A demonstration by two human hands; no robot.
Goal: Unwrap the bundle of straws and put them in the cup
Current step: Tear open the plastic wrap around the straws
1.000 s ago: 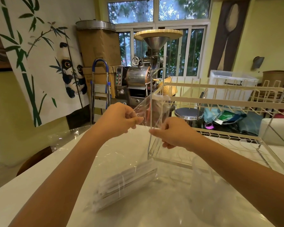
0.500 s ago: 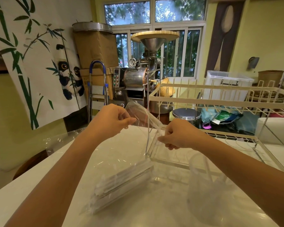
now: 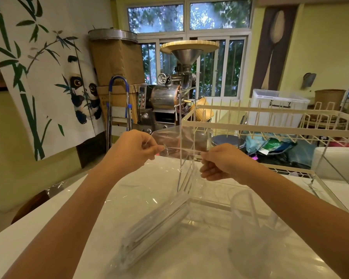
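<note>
Above the white table, toward twelve o'clock, both hands work a single straw's clear wrapper; the left hand has thumb and forefinger pinched on the film's left end, other fingers curled; the right hand pinches the right end, fingers curled under. Half a second back the film ran slanted and slack between them; now the hands are further apart and it is stretched level and taut, so I judge the sleeve is about to tear or slide off; whether the straw is already free of it I cannot tell, the plastic being so clear. At six o'clock the bundle of straws lies on the table, slanting up toward one o'clock, most of it yet wrapped; the clear cup stands at four o'clock, just beside the bundle, with what look like a couple of straws upright in it. By that the task seems early; a dish rack stands at two o'clock.
</note>
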